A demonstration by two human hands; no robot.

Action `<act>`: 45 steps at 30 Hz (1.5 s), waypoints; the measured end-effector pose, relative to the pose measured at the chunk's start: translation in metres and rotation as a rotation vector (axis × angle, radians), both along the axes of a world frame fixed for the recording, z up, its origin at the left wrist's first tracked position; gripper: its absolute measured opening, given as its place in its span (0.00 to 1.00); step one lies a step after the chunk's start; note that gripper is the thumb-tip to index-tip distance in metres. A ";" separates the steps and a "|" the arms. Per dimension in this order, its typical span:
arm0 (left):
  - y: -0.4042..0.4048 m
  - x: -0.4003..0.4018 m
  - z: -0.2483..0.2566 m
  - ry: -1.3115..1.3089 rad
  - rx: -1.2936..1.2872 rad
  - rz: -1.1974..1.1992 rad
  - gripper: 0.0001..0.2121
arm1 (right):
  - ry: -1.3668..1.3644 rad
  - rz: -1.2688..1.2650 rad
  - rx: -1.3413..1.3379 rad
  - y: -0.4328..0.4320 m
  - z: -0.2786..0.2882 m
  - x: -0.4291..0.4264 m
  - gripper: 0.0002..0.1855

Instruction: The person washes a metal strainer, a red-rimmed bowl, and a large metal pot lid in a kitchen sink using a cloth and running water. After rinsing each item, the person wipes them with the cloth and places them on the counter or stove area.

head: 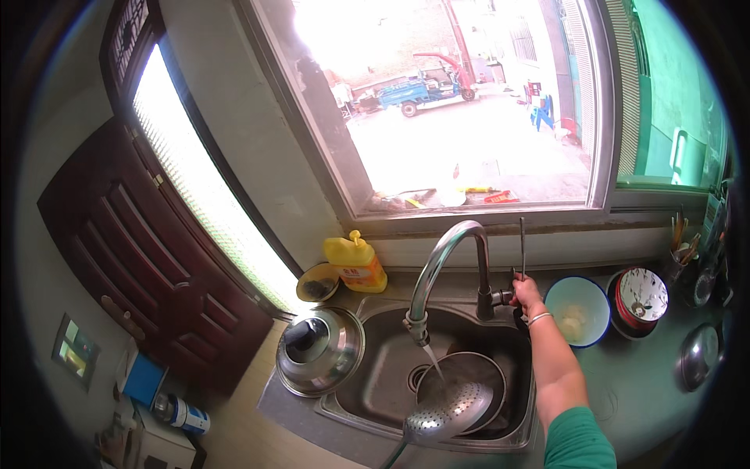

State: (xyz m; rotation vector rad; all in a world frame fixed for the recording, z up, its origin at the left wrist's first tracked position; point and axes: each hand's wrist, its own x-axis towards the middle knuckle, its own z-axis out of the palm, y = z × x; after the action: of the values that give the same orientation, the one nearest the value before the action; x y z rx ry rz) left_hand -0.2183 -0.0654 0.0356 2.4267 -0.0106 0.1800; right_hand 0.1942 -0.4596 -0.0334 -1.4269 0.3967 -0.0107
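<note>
My right hand (525,293) is at the side handle of the chrome faucet (450,237), fingers closed around it. A thin upright rod (522,243) rises above the fist; whether it belongs to the faucet I cannot tell. Water (434,360) runs from the spout towards a round pan (498,381) in the steel sink (375,369). Over the pan's near side is a perforated metal skimmer (448,413), its handle leaving the picture at the bottom. My left hand is out of view.
Left of the sink sits a domed steel lid (343,352), with a yellow jug (355,264) and a small bowl (328,272) behind. On the right are a blue-rimmed basin (593,302), stacked bowls (643,293) and a metal lid (699,357). A window (469,146) stands behind the faucet.
</note>
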 end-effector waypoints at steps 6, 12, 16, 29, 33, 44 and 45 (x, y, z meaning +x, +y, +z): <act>-0.003 -0.002 -0.017 -0.016 0.012 0.015 0.10 | -0.123 -0.046 -0.121 0.022 0.006 -0.013 0.21; -0.003 0.016 -0.017 -0.069 -0.054 -0.029 0.11 | -0.292 -0.149 0.109 0.012 0.023 -0.075 0.20; 0.022 0.024 -0.026 -0.067 -0.035 0.007 0.11 | -0.398 -0.200 0.308 0.045 0.053 -0.134 0.23; 0.060 0.061 -0.037 -0.230 -0.173 -0.247 0.14 | -0.432 -0.343 0.345 0.072 0.048 -0.253 0.19; 0.062 0.077 -0.033 -0.154 -0.186 -0.219 0.12 | -0.373 -0.294 0.076 0.100 0.094 -0.269 0.23; 0.065 0.087 -0.061 -0.185 -0.267 -0.248 0.12 | -0.256 -0.566 -0.407 0.048 0.075 -0.379 0.30; 0.064 0.093 -0.072 -0.225 -0.294 -0.232 0.12 | -0.281 -0.566 -0.470 0.038 0.068 -0.384 0.28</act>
State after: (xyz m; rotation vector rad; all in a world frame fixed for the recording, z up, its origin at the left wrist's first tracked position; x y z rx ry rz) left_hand -0.1255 -0.0016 -0.0368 2.0817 -0.3419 0.3239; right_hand -0.1900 -0.4211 0.0350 -1.6969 0.5762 -0.7982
